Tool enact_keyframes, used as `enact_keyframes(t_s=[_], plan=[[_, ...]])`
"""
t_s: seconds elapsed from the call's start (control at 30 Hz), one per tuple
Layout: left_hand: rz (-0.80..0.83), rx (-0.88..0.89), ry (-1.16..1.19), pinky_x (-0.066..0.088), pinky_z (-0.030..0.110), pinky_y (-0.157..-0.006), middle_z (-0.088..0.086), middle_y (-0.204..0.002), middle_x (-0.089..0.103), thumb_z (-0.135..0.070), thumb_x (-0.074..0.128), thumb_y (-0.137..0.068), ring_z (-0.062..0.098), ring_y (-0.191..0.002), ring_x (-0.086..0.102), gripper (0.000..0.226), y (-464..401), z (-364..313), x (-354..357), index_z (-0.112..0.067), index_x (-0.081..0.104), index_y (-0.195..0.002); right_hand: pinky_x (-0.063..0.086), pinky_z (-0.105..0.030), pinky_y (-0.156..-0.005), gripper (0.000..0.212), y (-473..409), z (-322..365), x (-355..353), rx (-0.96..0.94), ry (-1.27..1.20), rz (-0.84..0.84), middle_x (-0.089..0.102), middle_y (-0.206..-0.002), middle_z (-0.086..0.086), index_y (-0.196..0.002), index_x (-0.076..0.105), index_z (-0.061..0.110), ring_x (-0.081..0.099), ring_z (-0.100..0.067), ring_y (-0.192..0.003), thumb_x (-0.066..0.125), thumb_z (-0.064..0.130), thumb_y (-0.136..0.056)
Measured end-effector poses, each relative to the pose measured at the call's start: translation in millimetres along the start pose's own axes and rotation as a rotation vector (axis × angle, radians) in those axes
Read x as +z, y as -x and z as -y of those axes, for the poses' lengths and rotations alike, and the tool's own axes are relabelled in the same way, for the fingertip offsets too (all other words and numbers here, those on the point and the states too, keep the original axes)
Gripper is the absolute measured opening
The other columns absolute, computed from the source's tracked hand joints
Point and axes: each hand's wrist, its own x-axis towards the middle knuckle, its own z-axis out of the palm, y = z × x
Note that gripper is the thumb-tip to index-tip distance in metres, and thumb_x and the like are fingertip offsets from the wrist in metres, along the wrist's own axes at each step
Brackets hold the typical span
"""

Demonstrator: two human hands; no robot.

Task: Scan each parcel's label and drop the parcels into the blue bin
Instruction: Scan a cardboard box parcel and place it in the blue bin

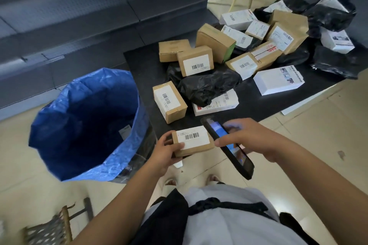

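Holding a small brown parcel (192,143) label-up just above the near edge of the desk (145,65), the left hand (163,150) has its fingers clamped on the box's left end. The right hand (253,139) grips a handheld scanner (229,148) tilted beside the barcode. Judging by this, squaring the scanner over the label should help, before dropping the parcel left into the blue bin (87,125).

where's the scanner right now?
In the head view, lower centre-right: the black handheld scanner is in the right hand, tilted over the labelled cardboard box that the left hand holds, right of the blue bin.
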Motion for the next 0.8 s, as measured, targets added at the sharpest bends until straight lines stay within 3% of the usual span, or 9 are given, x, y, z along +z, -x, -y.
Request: enact_keyframes(t_s=[0.13, 0.2, 0.4, 0.47, 0.53, 0.67, 0.8], plan=[[-0.094, -0.001, 0.136, 0.060, 0.056, -0.084, 0.006, -0.123, 0.070, 0.000, 0.073, -0.086, 0.032, -0.111, 0.067, 0.047, 13, 5, -6, -0.025, 0.059, -0.123, 0.060, -0.056, -0.086, 0.033, -9, 3, -10, -0.076, -0.074, 0.073, 0.076, -0.105, -0.018, -0.107, 0.076, 0.018, 0.068, -0.046, -0.105, 0.085, 0.031, -0.079], [-0.163, 0.008, 0.174, 0.061, 0.054, -0.083, 0.006, -0.122, 0.070, 0.000, 0.074, -0.086, 0.031, -0.110, 0.068, 0.049, 25, 9, -12, -0.025, 0.058, -0.125, 0.059, -0.055, -0.084, 0.026, -18, 4, -13, -0.085, -0.078, 0.120, 0.075, -0.106, -0.022, -0.107, 0.076, 0.020, 0.067, -0.048, -0.105, 0.082, 0.028, -0.083], [-0.361, 0.078, 0.314, 0.061, 0.051, -0.080, 0.005, -0.121, 0.070, 0.001, 0.069, -0.089, 0.029, -0.112, 0.068, 0.043, 69, 30, -39, -0.021, 0.061, -0.124, 0.060, -0.046, -0.083, 0.019, -48, 13, -4, -0.114, -0.107, 0.270, 0.079, -0.097, -0.012, -0.104, 0.075, 0.028, 0.074, -0.039, -0.096, 0.080, 0.026, -0.086], [-0.423, 0.112, 0.380, 0.060, 0.054, -0.084, 0.006, -0.120, 0.070, 0.001, 0.067, -0.090, 0.029, -0.109, 0.068, 0.037, 82, 38, -49, -0.021, 0.062, -0.121, 0.058, -0.039, -0.075, 0.012, -55, 18, 4, -0.129, -0.114, 0.317, 0.079, -0.090, -0.010, -0.094, 0.074, 0.030, 0.075, -0.026, -0.082, 0.079, 0.023, -0.086], [-0.503, 0.146, 0.458, 0.058, 0.056, -0.088, 0.006, -0.116, 0.072, 0.000, 0.065, -0.092, 0.027, -0.105, 0.068, 0.035, 95, 46, -58, -0.021, 0.061, -0.120, 0.056, -0.035, -0.073, 0.014, -62, 23, 12, -0.140, -0.092, 0.373, 0.079, -0.082, -0.004, -0.099, 0.077, 0.025, 0.072, -0.017, -0.071, 0.078, 0.021, -0.086], [-0.656, 0.200, 0.596, 0.061, 0.050, -0.081, 0.004, -0.117, 0.073, -0.006, 0.069, -0.091, 0.030, -0.111, 0.069, 0.043, 109, 56, -83, -0.020, 0.058, -0.131, 0.056, -0.028, -0.065, 0.019, -69, 42, 32, -0.123, -0.053, 0.473, 0.080, -0.085, -0.001, -0.109, 0.076, 0.021, 0.076, -0.016, -0.077, 0.073, 0.022, -0.091], [-0.724, 0.249, 0.650, 0.060, 0.052, -0.085, 0.002, -0.115, 0.073, -0.006, 0.070, -0.092, 0.027, -0.109, 0.069, 0.043, 106, 43, -111, -0.023, 0.056, -0.129, 0.055, -0.038, -0.076, 0.026, -80, 62, 50, -0.081, -0.026, 0.456, 0.076, -0.101, -0.005, -0.117, 0.074, 0.021, 0.070, -0.027, -0.099, 0.073, 0.025, -0.092]])
